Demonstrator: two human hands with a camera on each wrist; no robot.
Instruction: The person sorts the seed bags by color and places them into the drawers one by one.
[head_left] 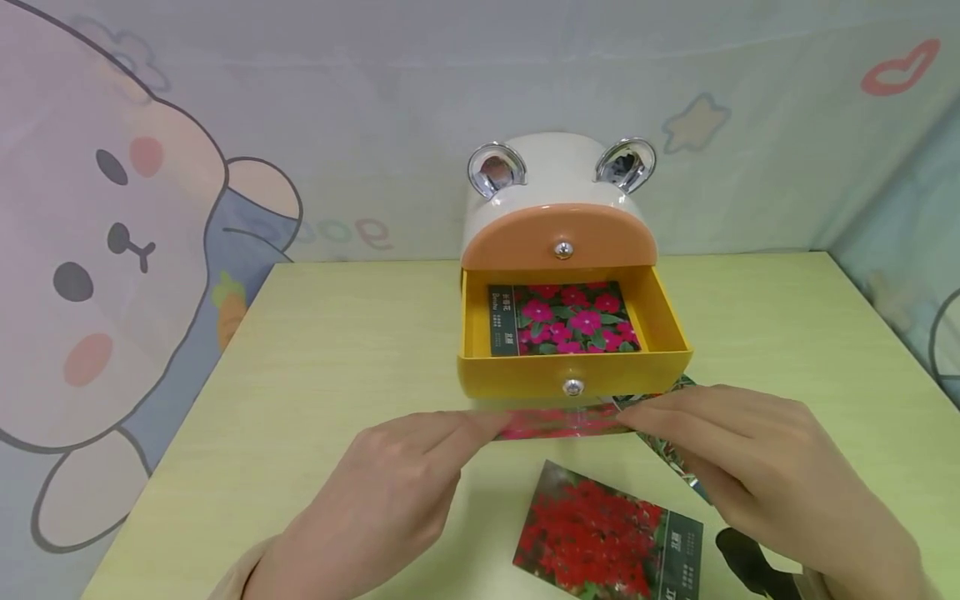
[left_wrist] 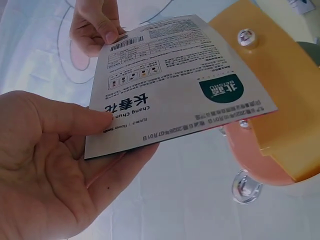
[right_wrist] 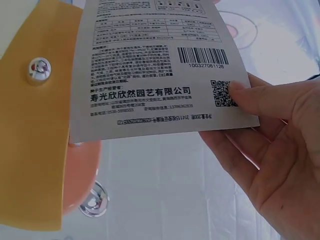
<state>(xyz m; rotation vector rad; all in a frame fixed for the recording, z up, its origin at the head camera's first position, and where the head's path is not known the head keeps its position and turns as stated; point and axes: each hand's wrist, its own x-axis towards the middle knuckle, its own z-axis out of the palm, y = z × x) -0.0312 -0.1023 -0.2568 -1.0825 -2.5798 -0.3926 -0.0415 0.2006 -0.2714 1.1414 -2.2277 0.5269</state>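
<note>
Between both hands is a flower seed packet (head_left: 562, 422), tipped so its pink front shows as a thin strip in the head view. My left hand (head_left: 397, 471) pinches one end with thumb and fingers. The opposite end is pinched by my right hand (head_left: 772, 467). Both wrist views show the packet's white printed back (left_wrist: 175, 75), with a barcode and QR code (right_wrist: 225, 93). Just beyond stands a small white and orange animal-shaped cabinet (head_left: 558, 233), its yellow drawer (head_left: 517, 375) pulled out. A seed packet with pink flowers (head_left: 573, 321) lies face up inside the drawer.
A red-flower seed packet (head_left: 592, 525) lies on the light table (head_left: 337, 350) nearer me. Another packet (head_left: 667, 454) is partly hidden by my right hand. A dark object (head_left: 750, 562) shows by the right wrist. A printed cloth (head_left: 375, 125) hangs behind.
</note>
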